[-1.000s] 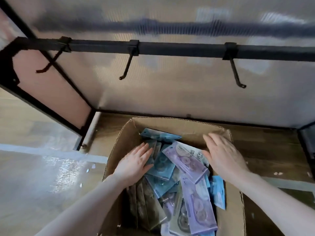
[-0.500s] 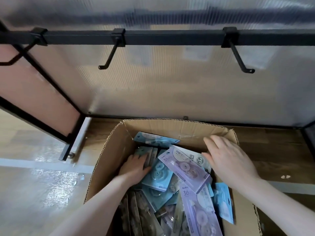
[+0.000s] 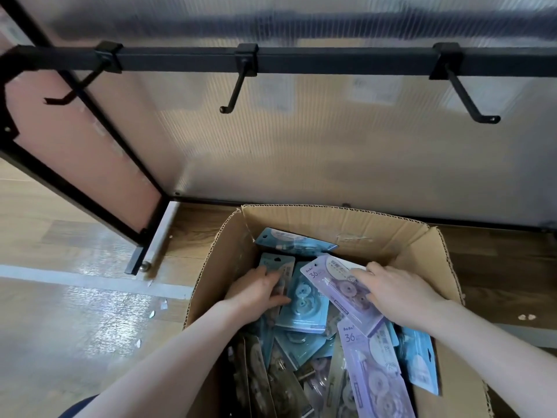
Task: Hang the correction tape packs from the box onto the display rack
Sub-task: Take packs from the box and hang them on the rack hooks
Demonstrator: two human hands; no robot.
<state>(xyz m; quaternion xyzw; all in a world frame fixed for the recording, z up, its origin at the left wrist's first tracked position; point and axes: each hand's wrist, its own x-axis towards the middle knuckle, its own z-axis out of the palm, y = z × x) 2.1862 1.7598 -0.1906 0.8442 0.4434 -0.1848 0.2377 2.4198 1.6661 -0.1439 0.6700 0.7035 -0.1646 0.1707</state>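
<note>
Hands first: left hand (image 3: pixel 261 289) is down in the cardboard box (image 3: pixel 355 229), fingers curled round the edge of a teal pack (image 3: pixel 278 268) near the box's left wall, thumb resting on the blue pack (image 3: pixel 304 300) next to it. Right hand (image 3: pixel 398 292) lies mostly flat, fingers fairly straight, on the lilac pack (image 3: pixel 340 292) that sits on top of the pile; can't tell if the thumb is tucked under it.

These correction tape packs look light, flat card backing with a clear blister over two round reels. Card's stiff-ish but would bend, and the glossy fronts probably slide over each other. I'd pinch by the top edge near the hang hole, not the blister.

Colours are lilac, teal and pale blue, some with a big "36". They're jumbled all through the box, which sits on the wood floor below the rack's bar (image 3: pixel 331 60). All three hooks, e.g. the middle hook (image 3: pixel 233 92), are bare.
</note>
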